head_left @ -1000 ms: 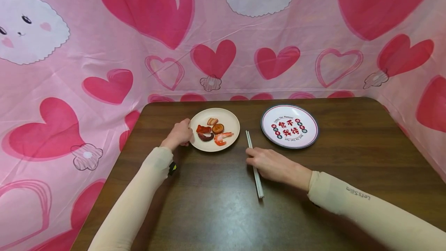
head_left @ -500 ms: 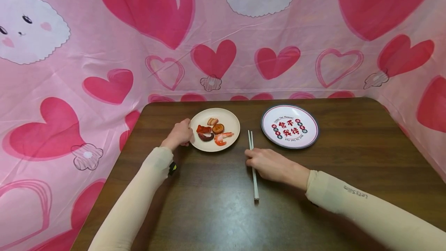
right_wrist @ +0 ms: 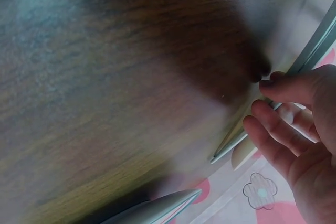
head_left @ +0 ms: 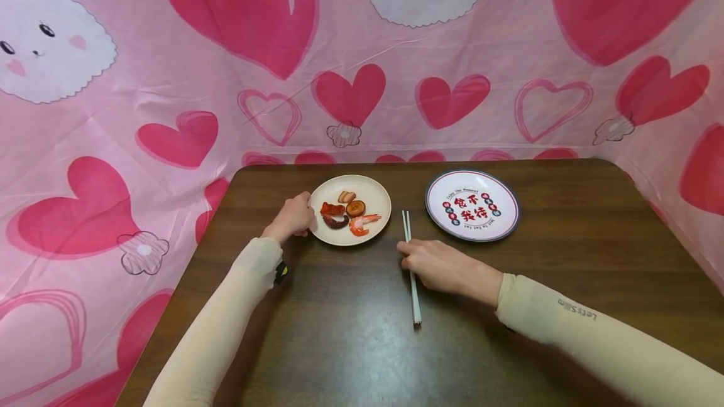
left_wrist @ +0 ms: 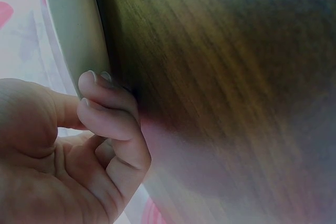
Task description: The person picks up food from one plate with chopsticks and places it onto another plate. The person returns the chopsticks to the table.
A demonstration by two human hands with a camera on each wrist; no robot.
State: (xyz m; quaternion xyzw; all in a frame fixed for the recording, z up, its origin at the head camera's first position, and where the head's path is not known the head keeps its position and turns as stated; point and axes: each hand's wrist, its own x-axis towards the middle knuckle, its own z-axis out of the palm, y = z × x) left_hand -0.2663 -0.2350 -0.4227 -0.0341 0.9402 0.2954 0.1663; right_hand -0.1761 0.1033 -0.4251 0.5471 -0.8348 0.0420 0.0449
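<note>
My left hand (head_left: 290,216) grips the left rim of a cream plate (head_left: 378,200). In the left wrist view, curled fingertips (left_wrist: 97,85) lie against the plate's underside edge. On that plate sit a shrimp (head_left: 363,225), a round mushroom slice (head_left: 356,208), a dark curled tentacle (head_left: 336,222), a red piece of meat (head_left: 332,208) and a pale layered slice (head_left: 347,196). To the right of the plate, my right hand (head_left: 444,265) holds a pair of pale chopsticks (head_left: 415,299) around their middle. Their far tips are slightly apart, while the near ends lie together.
A white plate (head_left: 441,218) with a blue rim and red printed characters stands at the back right, beyond my right hand. The brown wooden table (head_left: 339,331) is bordered by pink heart-patterned cloth (head_left: 396,93) at the back and sides.
The chopsticks have turned slightly, their near ends shifting left and their far tips shifting a little right and spreading apart. My left hand stays on the cream plate's rim.
</note>
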